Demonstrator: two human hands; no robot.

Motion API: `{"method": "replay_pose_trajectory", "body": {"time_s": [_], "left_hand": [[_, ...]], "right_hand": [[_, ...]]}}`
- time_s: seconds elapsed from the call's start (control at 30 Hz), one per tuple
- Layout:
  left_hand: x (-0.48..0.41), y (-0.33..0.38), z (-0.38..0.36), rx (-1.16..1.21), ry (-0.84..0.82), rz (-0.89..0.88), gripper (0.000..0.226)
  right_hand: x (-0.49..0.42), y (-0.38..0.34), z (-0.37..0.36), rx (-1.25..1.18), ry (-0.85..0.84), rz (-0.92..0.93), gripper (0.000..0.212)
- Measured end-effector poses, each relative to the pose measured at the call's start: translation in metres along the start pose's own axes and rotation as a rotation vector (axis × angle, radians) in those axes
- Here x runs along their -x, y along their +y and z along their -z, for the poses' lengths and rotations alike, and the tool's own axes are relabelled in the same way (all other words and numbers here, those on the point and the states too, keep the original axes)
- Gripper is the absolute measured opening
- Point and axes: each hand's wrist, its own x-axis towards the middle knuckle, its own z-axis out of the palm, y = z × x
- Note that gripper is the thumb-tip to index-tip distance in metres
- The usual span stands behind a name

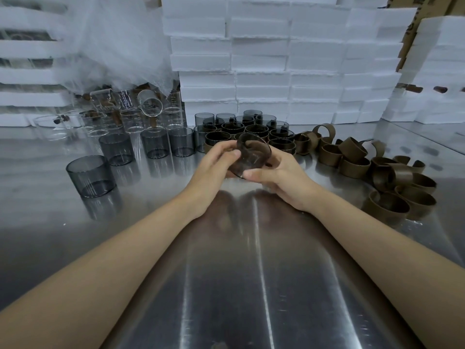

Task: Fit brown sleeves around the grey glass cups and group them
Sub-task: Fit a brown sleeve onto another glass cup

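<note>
Over the steel table [251,273], a tilted grey cup [254,154] is gripped by the left hand [214,167] and right hand [281,177], fingers curled, seemingly for seating its brown sleeve [245,167].

no legible text, faint printed scale marks on clear glasses [173,107], unreadable
</note>
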Motion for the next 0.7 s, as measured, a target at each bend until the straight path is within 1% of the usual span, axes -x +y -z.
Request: {"method": "replay_pose_trajectory", "body": {"time_s": [0.07, 0.13, 0.2, 0.3, 0.33, 0.4, 0.47, 0.5, 0.57, 0.6, 0.63, 0.7], "left_hand": [[0.0, 0.0, 0.0, -0.05, 0.0, 0.006, 0.033], [0.003, 0.001, -0.002, -0.062, -0.059, -0.008, 0.049], [0.005, 0.0, -0.004, -0.058, -0.105, -0.008, 0.054], [0.003, -0.002, -0.003, -0.079, -0.112, -0.028, 0.051], [0.003, -0.003, -0.003, -0.091, -0.107, -0.029, 0.053], [0.002, -0.005, -0.001, -0.14, -0.087, -0.038, 0.054], [0.001, -0.006, -0.001, -0.203, -0.059, -0.05, 0.054], [0.001, -0.005, -0.002, -0.213, -0.05, -0.054, 0.059], [0.002, -0.004, -0.002, -0.196, -0.053, -0.072, 0.078], [0.002, -0.004, -0.002, -0.179, -0.073, -0.084, 0.085], [0.003, -0.004, -0.002, -0.163, -0.108, -0.094, 0.087], [0.003, -0.006, -0.002, -0.175, -0.163, -0.097, 0.085]], "right_hand": [[0.001, -0.001, -0.002, -0.102, -0.015, -0.05, 0.048], [0.002, -0.003, -0.007, -0.089, 0.016, -0.064, 0.054], [0.003, -0.003, -0.011, 0.075, 0.054, -0.037, 0.058], [0.003, 0.0, -0.015, 0.274, 0.081, 0.037, 0.046], [0.004, 0.0, -0.015, 0.316, 0.076, 0.058, 0.046], [0.004, 0.001, -0.014, 0.41, 0.039, 0.099, 0.057], [0.005, 0.005, -0.013, 0.514, 0.043, 0.087, 0.067], [0.005, 0.006, -0.014, 0.536, 0.056, 0.069, 0.069], [0.004, 0.004, -0.016, 0.469, 0.072, 0.019, 0.06], [0.003, 0.002, -0.017, 0.361, 0.072, -0.03, 0.053], [0.003, -0.001, -0.017, 0.215, 0.058, -0.099, 0.046], [0.002, -0.007, -0.013, -0.071, -0.051, -0.237, 0.042]]}}
